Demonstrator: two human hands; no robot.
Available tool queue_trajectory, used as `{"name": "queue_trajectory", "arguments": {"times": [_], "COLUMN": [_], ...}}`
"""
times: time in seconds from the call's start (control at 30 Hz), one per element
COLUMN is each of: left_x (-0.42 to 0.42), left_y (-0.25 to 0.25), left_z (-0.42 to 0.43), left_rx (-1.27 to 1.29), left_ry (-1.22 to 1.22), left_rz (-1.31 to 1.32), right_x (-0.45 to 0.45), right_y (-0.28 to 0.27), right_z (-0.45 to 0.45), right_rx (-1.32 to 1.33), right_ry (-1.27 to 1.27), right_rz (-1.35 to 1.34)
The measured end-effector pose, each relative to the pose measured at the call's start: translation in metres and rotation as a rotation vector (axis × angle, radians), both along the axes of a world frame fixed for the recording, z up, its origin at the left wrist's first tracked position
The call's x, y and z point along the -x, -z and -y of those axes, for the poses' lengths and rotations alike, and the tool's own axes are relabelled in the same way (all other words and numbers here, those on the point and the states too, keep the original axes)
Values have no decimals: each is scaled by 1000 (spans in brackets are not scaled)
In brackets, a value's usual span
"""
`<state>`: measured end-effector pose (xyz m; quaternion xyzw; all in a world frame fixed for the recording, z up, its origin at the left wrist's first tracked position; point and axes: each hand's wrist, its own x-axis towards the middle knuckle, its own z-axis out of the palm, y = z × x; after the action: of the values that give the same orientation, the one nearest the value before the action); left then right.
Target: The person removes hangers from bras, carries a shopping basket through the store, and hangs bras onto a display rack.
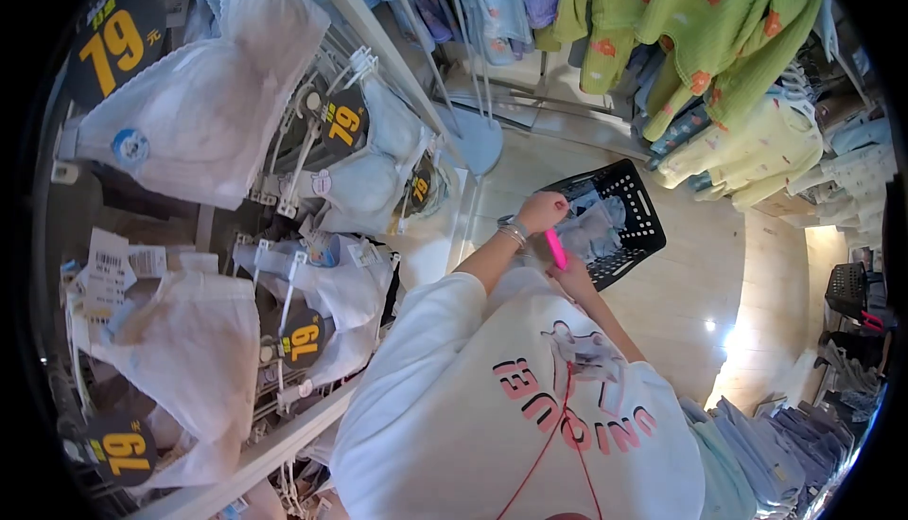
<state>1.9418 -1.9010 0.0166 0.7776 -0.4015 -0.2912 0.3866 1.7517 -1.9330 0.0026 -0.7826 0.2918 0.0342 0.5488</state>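
A black basket (643, 208) with pale blue and whitish garments (594, 229) inside is in front of my body. Its bright pink handle (555, 248) stands out between my two hands. My left hand (544, 211), with bands at the wrist, is closed above the handle's upper end; what its curled fingers hold, if anything, is hidden. My right hand (571, 277) is at the lower end of the handle, fingers closed round it and partly hidden.
White bras (189, 94) hang on hooks at the left, with round black "79" signs (118, 47). Green printed clothes (709, 18) and yellow ones (757, 146) hang ahead and right. Another black basket (845, 290) is at far right, folded clothes (766, 444) at lower right.
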Motion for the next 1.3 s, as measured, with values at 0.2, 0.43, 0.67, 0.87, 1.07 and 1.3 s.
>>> {"name": "queue_trajectory", "arguments": {"times": [0.2, 0.43, 0.67, 0.87, 1.07, 1.3], "left_x": [14, 36, 48, 41, 7, -30], "left_y": [-1, 17, 7, -3, 35, 22], "left_z": [-30, -59, -70, -63, -52, -14], "left_rx": [-51, -121, -135, -135, -94, -146], "left_ry": [-88, -82, -61, -18, 21, 181], "left_rz": [33, 38, -85, -133, -165, -14], "right_x": [11, 35, 48, 44, 24, -16], "right_y": [2, -23, -33, -38, -37, -29], "right_z": [-19, -30, -27, -32, -47, -57], "right_rx": [-23, 235, 359, 383, 363, 303], "right_ry": [-31, -50, -76, -30, 127, 298], "right_rz": [44, -121, -137, -152, -88, -38]}}
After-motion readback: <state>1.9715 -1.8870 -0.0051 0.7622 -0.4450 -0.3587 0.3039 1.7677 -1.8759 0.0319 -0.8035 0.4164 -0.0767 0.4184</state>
